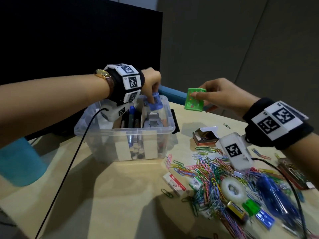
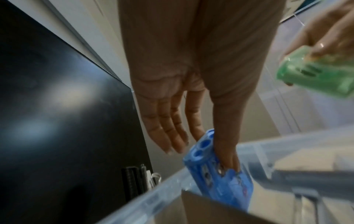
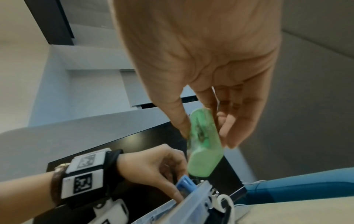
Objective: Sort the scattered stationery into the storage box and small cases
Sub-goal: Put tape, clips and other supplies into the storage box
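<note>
My left hand pinches a small blue plastic case between thumb and forefinger, low over the far right corner of the clear storage box. In the left wrist view the blue case dips inside the storage box's rim, with my other fingers straight. My right hand holds a small green translucent case in the air to the right of the box. In the right wrist view its thumb and fingers pinch the green case by its flat sides.
The box holds pens, markers and a stapler behind card dividers. On the table to the right lie a heap of coloured paper clips, a tape roll, an open clip carton and a blue stapler. A black monitor stands behind.
</note>
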